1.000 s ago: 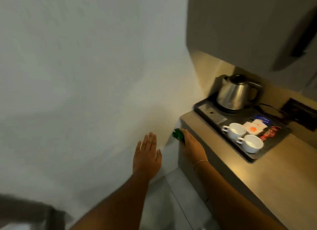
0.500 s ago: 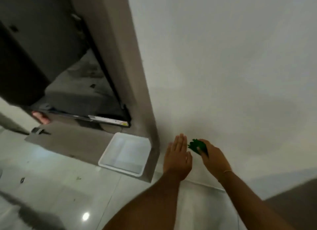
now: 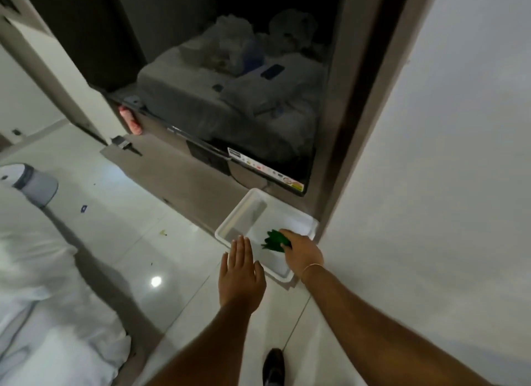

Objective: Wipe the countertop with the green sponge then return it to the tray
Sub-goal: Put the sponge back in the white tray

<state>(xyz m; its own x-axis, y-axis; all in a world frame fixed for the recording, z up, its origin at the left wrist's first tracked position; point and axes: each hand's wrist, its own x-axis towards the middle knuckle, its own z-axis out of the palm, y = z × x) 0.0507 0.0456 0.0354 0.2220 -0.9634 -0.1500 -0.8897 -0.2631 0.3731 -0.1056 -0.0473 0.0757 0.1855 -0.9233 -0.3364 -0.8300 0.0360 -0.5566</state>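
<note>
As the countertop is nowhere in the head view, wiping is judged complete; step in hand is the return of the sponge.

Head view: right hand (image 3: 301, 255) reaches over the white tray (image 3: 230, 227), which sits on the pale tiled floor (image 3: 129, 227) at the foot of the wall (image 3: 431, 184), just in front of a dark mirrored panel (image 3: 230, 98). Green sponge (image 3: 274, 240) is pinched in the right fingers (image 3: 287, 233), grip closed on it. Sponge lies within the tray outline as seen; cannot tell whether it touches the tray floor or hangs just above it. Left hand (image 3: 241, 273) is flat, fingers spread and extended, grasping nothing, hovering at the tray's near-left edge. A thin bracelet (image 3: 311, 267) sits on the right wrist.

Next move, by judgement: lower the sponge onto the tray bottom, open the fingers, withdraw the hand upward.

Sponge appearance: deep green, crumpled and ragged-edged, soft; partly hidden by the fingers. Slight motion blur; surface texture not resolvable.
</note>
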